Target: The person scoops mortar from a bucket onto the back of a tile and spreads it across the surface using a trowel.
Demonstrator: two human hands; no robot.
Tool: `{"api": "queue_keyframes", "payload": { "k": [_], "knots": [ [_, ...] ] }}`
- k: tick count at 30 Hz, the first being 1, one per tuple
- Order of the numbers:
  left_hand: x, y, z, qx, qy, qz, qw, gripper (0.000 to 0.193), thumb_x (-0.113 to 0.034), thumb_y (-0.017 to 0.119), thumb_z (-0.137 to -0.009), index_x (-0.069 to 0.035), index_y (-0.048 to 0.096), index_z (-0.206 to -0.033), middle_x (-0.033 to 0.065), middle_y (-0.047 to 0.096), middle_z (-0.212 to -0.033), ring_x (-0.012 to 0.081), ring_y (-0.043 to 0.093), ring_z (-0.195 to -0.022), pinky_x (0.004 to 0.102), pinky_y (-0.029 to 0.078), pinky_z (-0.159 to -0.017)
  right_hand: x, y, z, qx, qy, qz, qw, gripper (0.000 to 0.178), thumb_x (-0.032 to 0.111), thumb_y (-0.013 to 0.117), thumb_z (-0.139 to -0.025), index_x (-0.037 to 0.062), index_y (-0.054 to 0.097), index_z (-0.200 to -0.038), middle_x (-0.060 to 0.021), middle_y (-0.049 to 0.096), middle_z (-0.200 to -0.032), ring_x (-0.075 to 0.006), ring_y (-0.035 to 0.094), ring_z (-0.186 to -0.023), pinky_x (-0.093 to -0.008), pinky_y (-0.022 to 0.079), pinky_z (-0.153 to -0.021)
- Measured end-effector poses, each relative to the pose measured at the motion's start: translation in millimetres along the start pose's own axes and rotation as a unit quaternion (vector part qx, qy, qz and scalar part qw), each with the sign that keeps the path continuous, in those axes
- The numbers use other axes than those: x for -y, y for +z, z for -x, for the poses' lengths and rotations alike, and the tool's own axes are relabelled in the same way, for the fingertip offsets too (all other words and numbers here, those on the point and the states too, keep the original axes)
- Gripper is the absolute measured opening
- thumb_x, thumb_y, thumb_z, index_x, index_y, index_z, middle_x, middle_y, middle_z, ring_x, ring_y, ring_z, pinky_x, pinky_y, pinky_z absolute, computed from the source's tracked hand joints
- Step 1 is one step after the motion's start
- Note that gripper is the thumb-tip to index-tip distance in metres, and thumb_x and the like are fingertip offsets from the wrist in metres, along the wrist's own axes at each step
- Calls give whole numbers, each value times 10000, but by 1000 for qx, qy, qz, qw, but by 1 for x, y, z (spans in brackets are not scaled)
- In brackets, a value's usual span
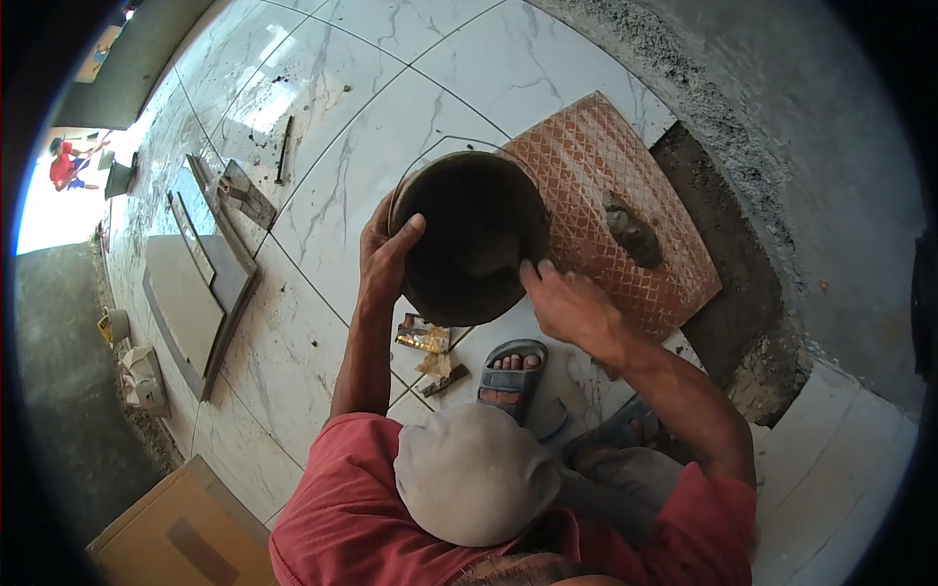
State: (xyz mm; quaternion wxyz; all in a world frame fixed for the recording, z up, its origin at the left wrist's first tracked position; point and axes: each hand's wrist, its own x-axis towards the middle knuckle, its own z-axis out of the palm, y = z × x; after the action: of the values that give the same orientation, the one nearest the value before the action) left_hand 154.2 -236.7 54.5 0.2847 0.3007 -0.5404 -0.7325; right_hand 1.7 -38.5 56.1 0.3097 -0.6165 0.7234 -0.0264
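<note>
Bucket [474, 230], gripped by left hand [384, 250], right hand [576, 305] curled against it (hold unclear): uneven support could tip it.

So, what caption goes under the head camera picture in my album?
Left hand holds a wire-handled bucket, right hand at its edge, beside an upturned tile bearing a mortar lump.
</note>
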Motion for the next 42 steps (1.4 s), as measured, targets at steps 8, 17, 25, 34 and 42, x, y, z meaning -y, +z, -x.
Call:
{"api": "queue_keyframes", "payload": {
  "k": [8, 17, 25, 34, 42],
  "knots": [
    [-1, 2, -12, 24, -12, -2, 1000, 549, -183, 690, -839, 46, 478, -1291, 136, 600, -1175, 201, 563, -1092, 330, 429, -967, -4, 9, -7, -51, -26, -9, 998, 317, 43, 462, -831, -61, 476, -1129, -246, 584, -945, -422, 647, -784, -478, 548, -692],
    [3, 7, -17, 40, -8, -14, 999, 546, -253, 694, -853, 39, 503, -1272, 118, 608, -1159, 186, 572, -1067, 320, 453, -934, 39, 15, -26, -223, -58, -230, 945, 465, 46, 523, -803, -80, 417, -1238, -285, 534, -1020, -436, 640, -767, -464, 553, -666],
    [5, 8, -27, 33, 4, -1, 999, 490, -297, 637, -900, 32, 531, -1247, 108, 617, -1141, 170, 567, -1062, 320, 430, -953, -16, 2, 11, 29, -3, 31, 999, 601, 16, 518, -767, -49, 363, -1344, -238, 523, -1078, -409, 633, -810, -455, 549, -685],
    [4, 10, -37, 35, -4, -16, 999, 421, -292, 503, -979, 33, 538, -1244, 97, 614, -1151, 154, 561, -1055, 301, 436, -929, 4, 44, 11, -50, -34, -141, 988, 688, 30, 628, -709, -39, 371, -1343, -283, 535, -1100, -427, 628, -786, -447, 546, -696],
    [-8, 35, -45, 48, -18, -32, 998, 412, -301, 499, -982, 28, 559, -1221, 76, 630, -1089, 134, 570, -999, 282, 438, -909, -28, -50, -7, -162, -111, 184, 963, 459, 106, 484, -864, 94, 464, -1322, -107, 559, -870, -270, 655, -642, -360, 559, -538]
  ]
}}
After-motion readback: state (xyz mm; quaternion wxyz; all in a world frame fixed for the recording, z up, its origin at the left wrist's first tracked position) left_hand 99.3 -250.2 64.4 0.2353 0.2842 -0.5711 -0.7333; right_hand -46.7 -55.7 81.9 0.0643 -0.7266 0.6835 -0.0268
